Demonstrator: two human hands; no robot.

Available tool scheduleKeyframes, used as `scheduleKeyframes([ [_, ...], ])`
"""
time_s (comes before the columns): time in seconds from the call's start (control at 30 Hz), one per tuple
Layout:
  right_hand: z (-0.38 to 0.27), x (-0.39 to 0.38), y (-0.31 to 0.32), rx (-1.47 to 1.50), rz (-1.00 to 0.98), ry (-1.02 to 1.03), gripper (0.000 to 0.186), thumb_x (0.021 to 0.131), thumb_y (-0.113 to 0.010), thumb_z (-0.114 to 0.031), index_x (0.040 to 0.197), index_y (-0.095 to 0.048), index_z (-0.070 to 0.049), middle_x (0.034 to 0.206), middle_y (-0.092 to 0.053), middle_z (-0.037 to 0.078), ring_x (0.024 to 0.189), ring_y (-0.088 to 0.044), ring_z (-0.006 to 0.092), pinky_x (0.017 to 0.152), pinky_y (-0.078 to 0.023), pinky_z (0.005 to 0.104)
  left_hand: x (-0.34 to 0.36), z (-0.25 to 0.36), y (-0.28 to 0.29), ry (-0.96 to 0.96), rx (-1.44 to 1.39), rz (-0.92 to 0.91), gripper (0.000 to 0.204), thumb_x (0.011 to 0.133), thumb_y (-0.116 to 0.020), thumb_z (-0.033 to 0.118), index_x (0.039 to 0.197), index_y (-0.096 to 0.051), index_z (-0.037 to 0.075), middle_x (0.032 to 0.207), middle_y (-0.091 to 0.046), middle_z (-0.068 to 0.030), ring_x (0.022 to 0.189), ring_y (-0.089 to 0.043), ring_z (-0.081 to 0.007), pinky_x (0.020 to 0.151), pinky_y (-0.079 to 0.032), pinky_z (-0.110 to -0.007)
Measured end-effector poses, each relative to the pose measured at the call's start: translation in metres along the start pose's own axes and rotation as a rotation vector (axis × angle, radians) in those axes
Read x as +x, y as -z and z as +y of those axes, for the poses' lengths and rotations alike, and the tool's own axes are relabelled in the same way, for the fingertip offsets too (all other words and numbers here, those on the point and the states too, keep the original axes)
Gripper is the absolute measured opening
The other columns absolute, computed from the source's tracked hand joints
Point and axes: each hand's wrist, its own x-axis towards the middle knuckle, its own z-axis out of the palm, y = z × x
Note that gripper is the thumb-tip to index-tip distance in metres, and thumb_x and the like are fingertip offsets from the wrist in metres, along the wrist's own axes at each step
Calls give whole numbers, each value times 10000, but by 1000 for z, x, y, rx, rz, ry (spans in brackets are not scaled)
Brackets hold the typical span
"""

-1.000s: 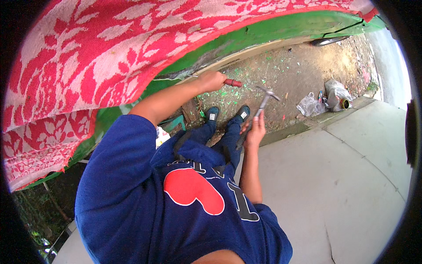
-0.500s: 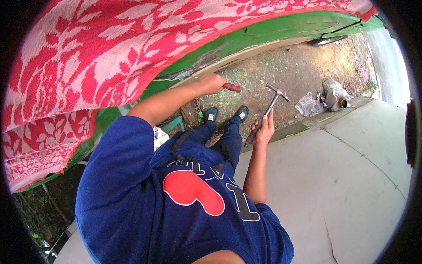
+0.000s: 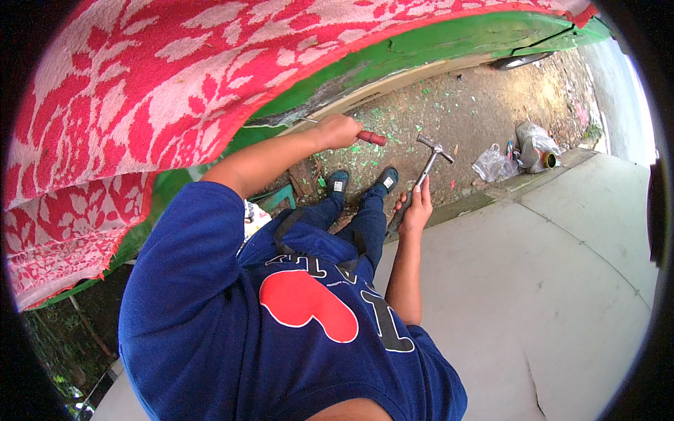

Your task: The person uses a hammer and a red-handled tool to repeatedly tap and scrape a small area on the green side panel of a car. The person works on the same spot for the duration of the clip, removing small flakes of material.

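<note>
My left hand (image 3: pixel 338 132) is closed around a screwdriver (image 3: pixel 371 138) with a red handle. Its butt sticks out to the right, and its thin metal shaft points left at the lower edge of a green vehicle body panel (image 3: pixel 337 81). Whether the tip touches the panel I cannot tell. In my right hand (image 3: pixel 417 208) is a hammer (image 3: pixel 427 168), gripped by its dark handle with the metal head up. The hammer head is a short way right of the screwdriver's butt, apart from it. Along the panel's lower part the paint is chipped and cracked.
A red and pink patterned cloth (image 3: pixel 175 77) drapes over the vehicle. Green paint chips are scattered on the dirt ground (image 3: pixel 456 105). Plastic bags (image 3: pixel 495 163) and an open can (image 3: pixel 548 160) lie to the right, near a large grey panel (image 3: pixel 519 281). A green stool (image 3: pixel 277 199) is by my legs.
My right hand has brought the hammer slightly left, its head closer to the screwdriver's butt. The left hand with the screwdriver has hardly moved.
</note>
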Motion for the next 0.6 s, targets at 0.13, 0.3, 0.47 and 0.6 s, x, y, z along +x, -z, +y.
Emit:
scheduleKeyframes([
  [0.13, 2, -5, -2, 4, 18, -22, 507, 999, -458, -191, 1484, -313, -216, 656, -500, 40, 478, -492, 134, 420, -451, 278, -1, 1, 1, -17, 27, -21, 135, 794, -568, 189, 829, -646, 83, 791, -676, -161, 757, -658, -373, 679, -514, -493],
  [0.3, 3, -7, -1, 3, 8, -19, 505, 999, -457, -190, 1483, -316, -217, 653, -499, 40, 474, -487, 131, 420, -452, 276, -4, 6, 8, -39, 43, -44, 143, 794, -575, 204, 820, -658, 90, 777, -675, -163, 744, -663, -368, 668, -519, -492],
  [0.47, 3, -7, -1, 21, 7, -27, 517, 1001, -457, -194, 1491, -295, -220, 651, -498, 40, 482, -490, 131, 424, -452, 279, -6, 5, 6, -38, 26, -46, 197, 809, -553, 213, 807, -684, 65, 782, -678, -188, 768, -674, -369, 710, -535, -482],
  [0.6, 4, -6, 1, 21, 6, -28, 520, 1001, -459, -200, 1492, -290, -219, 653, -501, 40, 485, -494, 133, 425, -453, 282, -6, 3, 5, -38, 27, -71, 150, 795, -570, 200, 821, -666, 88, 784, -674, -175, 757, -664, -378, 700, -521, -497],
])
